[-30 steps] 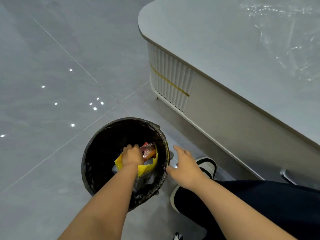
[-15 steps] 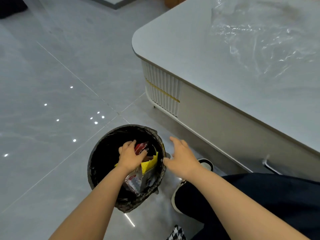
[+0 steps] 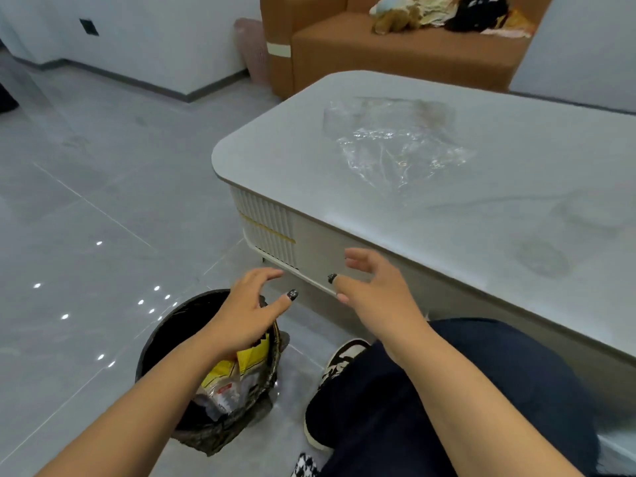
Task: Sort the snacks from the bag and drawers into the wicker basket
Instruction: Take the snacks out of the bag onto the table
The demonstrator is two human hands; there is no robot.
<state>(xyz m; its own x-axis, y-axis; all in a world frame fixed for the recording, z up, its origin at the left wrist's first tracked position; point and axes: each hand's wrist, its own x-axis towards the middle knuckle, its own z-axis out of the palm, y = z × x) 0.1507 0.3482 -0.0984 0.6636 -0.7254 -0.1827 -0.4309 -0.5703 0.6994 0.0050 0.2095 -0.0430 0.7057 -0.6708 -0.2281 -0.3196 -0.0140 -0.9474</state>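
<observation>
- Two hands are raised between the basket and the table front, and neither holds anything. Left hand (image 3: 251, 306): fingers spread and relaxed, directly above the basket rim. Right hand (image 3: 370, 287): fingers spread wide and slightly bent, just in front of the table's side panel.
- Wicker basket (image 3: 161, 342): dark, round, upright on the floor (image 3: 103, 201), mouth facing up. It stands near the person's shoe (image 3: 339, 361).
- Snack packets (image 3: 237, 371): several lie inside the basket against its right wall. A yellow packet stands roughly on edge with its jagged top pointing up, long axis near vertical. A clear printed packet leans below it. Exact count cannot be determined.
- Handling, judged: packets appear light, thin and crinkly, with slick film. Contents may crush under pressure. Pinch at the sealed top edge or flat across the body; do not squeeze.
- Clear plastic bag (image 3: 395, 146): lies flattened and crumpled on the tabletop (image 3: 516, 208), well apart from both hands. It appears empty, limp and very light.
- Table front (image 3: 320, 249): no drawer stands open. Judged next step: check the drawers for remaining snacks.
</observation>
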